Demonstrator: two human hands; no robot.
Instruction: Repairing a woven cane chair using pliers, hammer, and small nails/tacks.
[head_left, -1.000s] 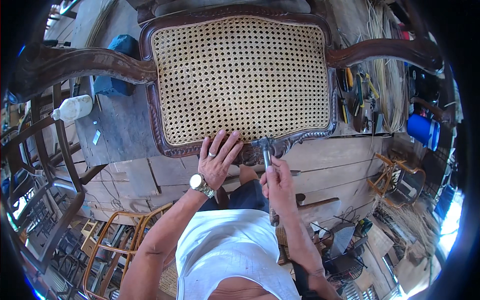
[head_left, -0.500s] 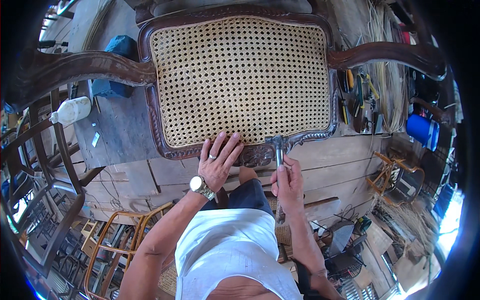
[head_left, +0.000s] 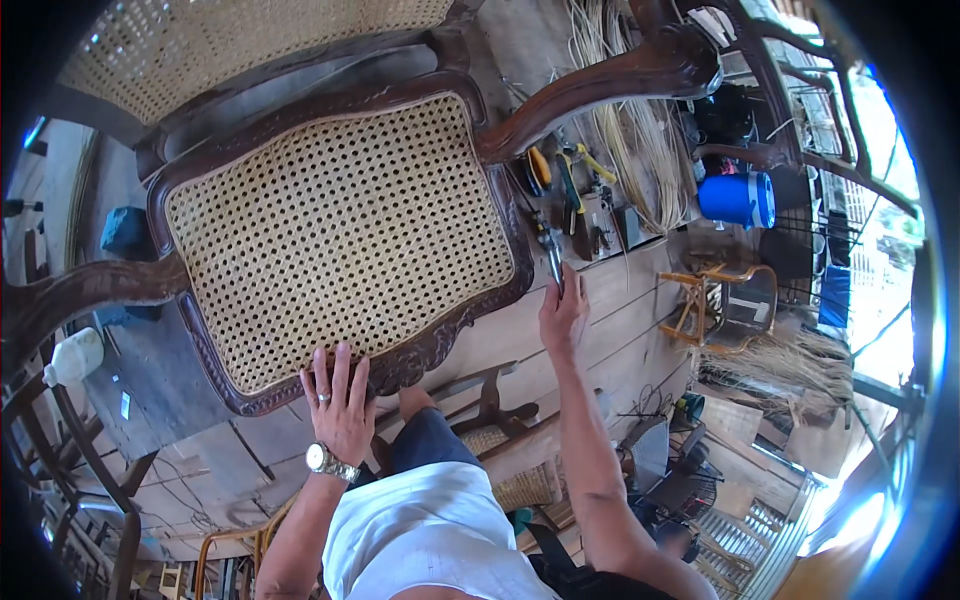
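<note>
Forward, right grip (head_left: 565,312) around likely hammer (head_left: 554,262)

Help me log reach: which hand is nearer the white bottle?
Left. The left hand touches the woven panel, right of the bottle; the right hand, holding a metal tool, is farther right.

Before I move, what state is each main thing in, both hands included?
Cane panel: woven, no tear visible.
Left hand: open, fingers at the panel's near edge.
Right hand: grip closed on the hammer.
Hammer: held, head pointing away from the person.
Wristwatch: worn.
White bottle: upright or lying, cannot tell.
Pale strands: loosely bunched.
</note>
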